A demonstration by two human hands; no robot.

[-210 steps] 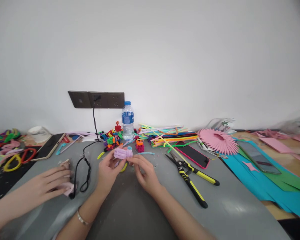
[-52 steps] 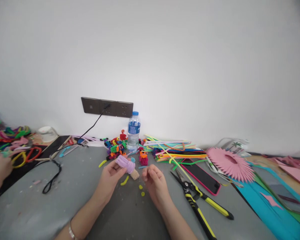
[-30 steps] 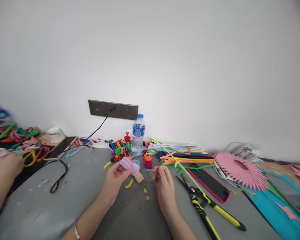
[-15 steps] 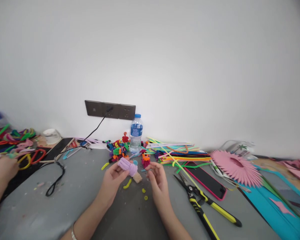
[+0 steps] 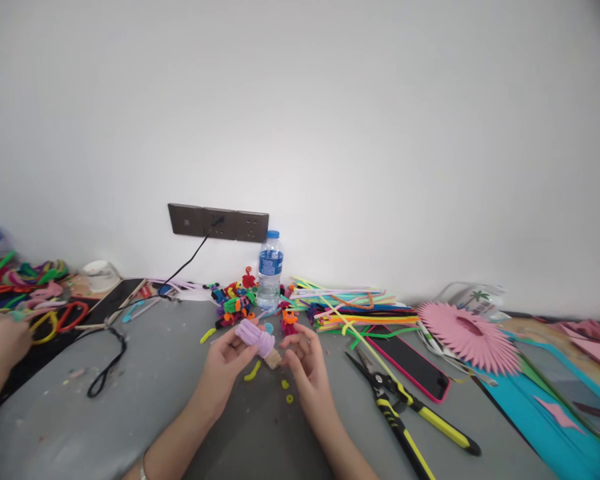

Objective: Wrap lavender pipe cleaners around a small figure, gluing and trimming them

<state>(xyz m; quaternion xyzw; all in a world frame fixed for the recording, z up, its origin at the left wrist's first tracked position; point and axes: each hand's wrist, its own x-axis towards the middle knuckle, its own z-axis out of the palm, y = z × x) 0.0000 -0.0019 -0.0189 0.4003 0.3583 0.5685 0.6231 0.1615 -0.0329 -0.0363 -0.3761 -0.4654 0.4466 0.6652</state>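
Note:
My left hand is closed on a pipe-cleaner piece, a fuzzy lilac coil with a beige end and a small light-blue bit at its upper edge. The lilac part lies between thumb and fingers, and the beige end points toward my right hand. That hand has its fingers curled, with thumb and fingertips apart, close beside the beige end; whether they touch it I cannot make out. On the grey tabletop below lie short yellow-green pipe-cleaner scraps.
Yellow-black pliers and a pink-edged phone lie right of my hands. Behind stand a water bottle, pipe-cleaner figures and loose pipe cleaners. A black cable lies left, near another person's hand.
My right hand has moved left, nearer the beige end of the lilac piece. My left hand keeps its hold, the piece turned slightly. The view has shifted a little.

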